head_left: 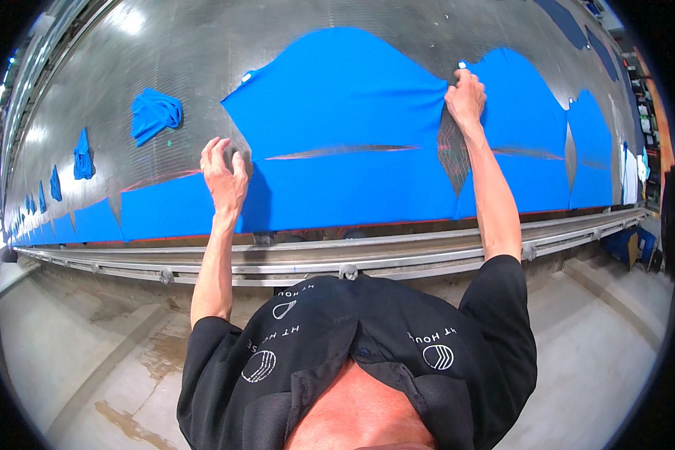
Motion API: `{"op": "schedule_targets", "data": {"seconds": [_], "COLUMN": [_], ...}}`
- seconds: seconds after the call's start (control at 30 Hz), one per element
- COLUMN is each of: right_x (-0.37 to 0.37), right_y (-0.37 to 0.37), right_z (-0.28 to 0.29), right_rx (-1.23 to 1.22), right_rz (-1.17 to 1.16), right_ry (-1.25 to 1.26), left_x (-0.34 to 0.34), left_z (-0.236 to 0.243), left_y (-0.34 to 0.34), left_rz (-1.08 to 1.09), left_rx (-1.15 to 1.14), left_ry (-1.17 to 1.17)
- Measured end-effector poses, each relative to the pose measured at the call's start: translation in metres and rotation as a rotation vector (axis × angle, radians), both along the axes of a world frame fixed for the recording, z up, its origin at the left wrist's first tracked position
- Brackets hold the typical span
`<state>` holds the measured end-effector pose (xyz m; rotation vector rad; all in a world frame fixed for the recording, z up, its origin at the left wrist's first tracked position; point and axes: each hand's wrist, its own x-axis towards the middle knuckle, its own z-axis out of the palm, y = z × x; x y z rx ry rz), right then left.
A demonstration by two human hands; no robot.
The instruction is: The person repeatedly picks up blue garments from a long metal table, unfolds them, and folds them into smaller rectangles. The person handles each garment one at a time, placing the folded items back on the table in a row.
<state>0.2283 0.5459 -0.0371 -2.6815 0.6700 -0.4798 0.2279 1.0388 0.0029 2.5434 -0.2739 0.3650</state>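
A long, dark desk (pixel 225 49) is seen stretching across the whole view, its edges bent by the lens. In front of it, a pale concrete floor (pixel 607 322) is shown, and along the near edge a metal rail (pixel 397 256) is fixed. A black short-sleeved shirt (pixel 495 337) with white printed shapes is worn by the person standing there.

On the desk, a long blue fabric strip (pixel 352 196) is laid beside the rail. Above it the central blue panel (pixel 345 90), with a domed far edge, is spread nearly flat; a narrow gap is left between the two. To its right, a smaller right blue panel (pixel 523 101) is laid, followed by a far-right blue panel (pixel 591 127). A crumpled blue piece (pixel 156 114) is set apart at the left, with a smaller folded blue piece (pixel 83 156) beyond it.

The left hand (pixel 225 180) is held with fingers spread and slightly curled near the central panel's left end; whether the fabric is touched cannot be told. The right hand (pixel 466 101) is curled, and the central panel's right corner appears pinched in its fingers. A small white spot (pixel 248 76) is seen near that panel's left corner.
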Motion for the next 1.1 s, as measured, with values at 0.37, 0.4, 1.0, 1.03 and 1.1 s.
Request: {"op": "schedule_targets", "data": {"seconds": [0.37,0.4,1.0,1.03,1.1], "right_x": [0.105,0.116,0.177,0.179,0.183], "right_y": [0.085,0.096,0.113,0.11,0.108], "right_z": [-0.01,-0.01,-0.027,-0.025,-0.025], "right_rx": [-0.207,-0.181,0.026,0.035,0.146], "right_rz": [0.439,0.467,0.566,0.602,0.576], "right_ry": [0.114,0.126,-0.133,-0.098,-0.051], "left_x": [0.143,0.157,0.23,0.233,0.235], "left_z": [-0.028,-0.032,-0.065,-0.064,-0.061], "left_y": [-0.138,-0.153,-0.223,-0.222,-0.224], "left_rz": [-0.325,-0.353,-0.303,-0.312,-0.303], "left_rx": [0.326,0.381,0.017,-0.004,-0.055], "left_ry": [0.018,0.022,-0.038,0.042,0.106]}}
